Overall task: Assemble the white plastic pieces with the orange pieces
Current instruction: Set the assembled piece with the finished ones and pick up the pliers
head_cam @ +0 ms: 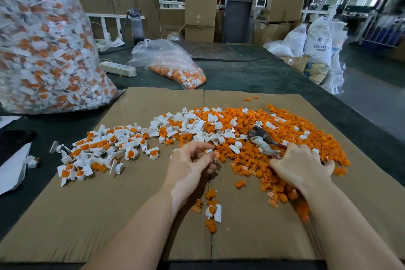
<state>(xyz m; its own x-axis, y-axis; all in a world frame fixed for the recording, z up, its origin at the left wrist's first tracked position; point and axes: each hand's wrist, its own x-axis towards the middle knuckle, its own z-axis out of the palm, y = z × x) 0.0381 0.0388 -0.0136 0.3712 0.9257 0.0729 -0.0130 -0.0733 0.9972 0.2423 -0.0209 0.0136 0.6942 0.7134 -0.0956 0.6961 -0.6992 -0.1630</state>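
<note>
One small white plastic ring piece [215,155] is being pinched by the left hand [192,163] above the flat brown cardboard sheet [87,215]. The heap of loose orange plastic pieces [263,160], too many to count, is being pressed by the flat right hand [301,165], fingers spread. One pile of assembled white-and-orange pieces [105,151] is lying left.

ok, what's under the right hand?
The right hand lies spread on the orange pieces, which show all round its edges. Worn pliers run toward it, their red handles disappearing under the fingers. Whether it grips a piece is hidden by the hand itself.
</note>
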